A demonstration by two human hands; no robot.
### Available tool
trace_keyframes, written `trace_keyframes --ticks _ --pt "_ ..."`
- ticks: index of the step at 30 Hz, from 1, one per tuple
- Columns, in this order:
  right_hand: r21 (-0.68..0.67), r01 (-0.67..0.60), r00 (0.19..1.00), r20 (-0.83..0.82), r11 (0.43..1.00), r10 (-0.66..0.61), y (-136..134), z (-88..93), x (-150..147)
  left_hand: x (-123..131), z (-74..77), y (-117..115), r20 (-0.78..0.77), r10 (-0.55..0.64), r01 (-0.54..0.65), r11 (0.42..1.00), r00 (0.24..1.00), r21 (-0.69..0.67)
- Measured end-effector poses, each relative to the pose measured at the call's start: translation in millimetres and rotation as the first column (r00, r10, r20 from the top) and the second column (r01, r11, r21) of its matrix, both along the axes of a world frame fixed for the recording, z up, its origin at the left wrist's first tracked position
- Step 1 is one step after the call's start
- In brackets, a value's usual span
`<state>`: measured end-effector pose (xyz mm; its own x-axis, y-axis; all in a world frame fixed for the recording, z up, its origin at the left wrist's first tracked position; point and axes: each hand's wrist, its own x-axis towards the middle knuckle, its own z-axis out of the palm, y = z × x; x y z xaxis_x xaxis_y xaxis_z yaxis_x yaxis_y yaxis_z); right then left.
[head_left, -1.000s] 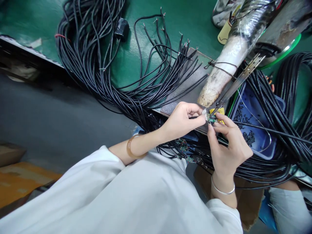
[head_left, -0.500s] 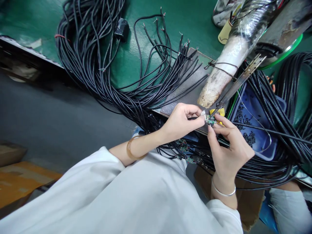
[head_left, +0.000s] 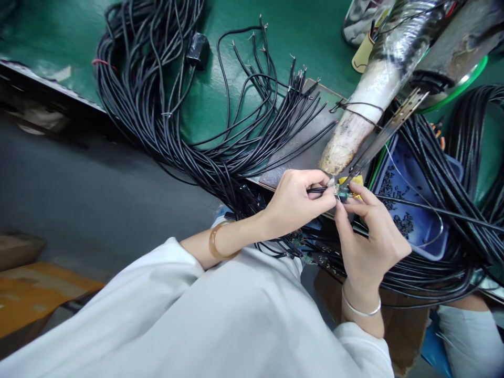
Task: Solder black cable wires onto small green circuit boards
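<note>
My left hand (head_left: pixel 301 202) is closed in a pinch on the end of a black cable (head_left: pixel 315 191), beside a small green circuit board (head_left: pixel 343 194). The fingers of my right hand (head_left: pixel 372 236) pinch that board from the other side, where another black cable (head_left: pixel 397 201) runs off to the right. Just above the board, the tip of a fixed soldering iron (head_left: pixel 378 139) reaches down to it; whether they touch I cannot tell. A yellow sponge (head_left: pixel 357 180) shows behind my right fingertips.
A large bundle of black cables (head_left: pixel 134 100) with stripped ends lies at left on the green table (head_left: pixel 232 63). A white, wire-tied duct (head_left: pixel 356 115) hangs over the work. At right are a blue tray (head_left: pixel 429 236) of small black pieces and more coiled cables (head_left: pixel 464 136).
My left hand has shifted slightly to the right with the cable, and the board sits a touch further right. My right hand stays nearly in place.
</note>
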<state>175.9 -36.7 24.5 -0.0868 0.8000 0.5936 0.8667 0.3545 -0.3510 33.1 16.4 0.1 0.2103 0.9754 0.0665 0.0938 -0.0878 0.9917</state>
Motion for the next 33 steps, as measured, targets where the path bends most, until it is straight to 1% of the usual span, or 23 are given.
trace_keyframes --ticks 4,8,16,21,24,26,28,30,31,33 --pt "0.013 0.031 0.999 0.007 0.999 -0.031 -1.6 0.4 -0.8 -1.1 4.0 -0.7 0.003 -0.013 0.013 1.0 1.0 0.008" --pt "0.014 0.051 0.999 0.018 0.999 -0.051 -4.6 1.0 -0.9 -0.6 6.6 -2.5 0.02 -0.004 0.004 1.0 1.0 -0.016" --pt "-0.011 0.032 0.997 0.077 0.999 -0.031 -6.7 8.3 -2.4 -2.7 4.9 -1.8 0.032 -0.009 0.011 0.999 0.999 -0.047" --pt "-0.05 -0.002 0.988 0.151 0.999 0.009 -6.6 4.2 -1.1 -4.1 3.3 -0.5 -0.005 -0.028 0.028 0.998 1.0 -0.057" --pt "-0.036 0.009 0.992 0.125 0.999 -0.004 -7.6 3.4 0.1 -3.8 3.4 -0.4 0.018 -0.027 0.028 0.997 0.999 -0.067" --pt "-0.044 0.023 0.999 0.039 0.999 -0.021 -8.8 4.5 2.4 -5.3 4.6 -0.1 0.107 -0.091 0.104 0.987 0.99 -0.123" --pt "-0.126 0.021 0.993 -0.112 0.992 -0.035 -9.6 5.6 6.7 -8.5 5.6 -0.2 0.213 -0.188 0.233 0.95 0.959 -0.206" --pt "-0.218 -0.012 0.97 -0.241 0.976 -0.042 -10.0 5.5 12.1 -12.3 5.1 -1.5 0.279 -0.274 0.346 0.902 0.92 -0.256" --pt "-0.216 -0.016 0.965 -0.261 0.976 -0.042 -10.3 4.8 14.5 -14.0 4.3 -2.7 0.291 -0.3 0.377 0.89 0.908 -0.256" --pt "-0.108 0.013 0.976 -0.217 0.994 -0.036 -11.9 2.4 18.1 -16.7 2.1 -5.7 0.278 -0.329 0.391 0.896 0.903 -0.211"
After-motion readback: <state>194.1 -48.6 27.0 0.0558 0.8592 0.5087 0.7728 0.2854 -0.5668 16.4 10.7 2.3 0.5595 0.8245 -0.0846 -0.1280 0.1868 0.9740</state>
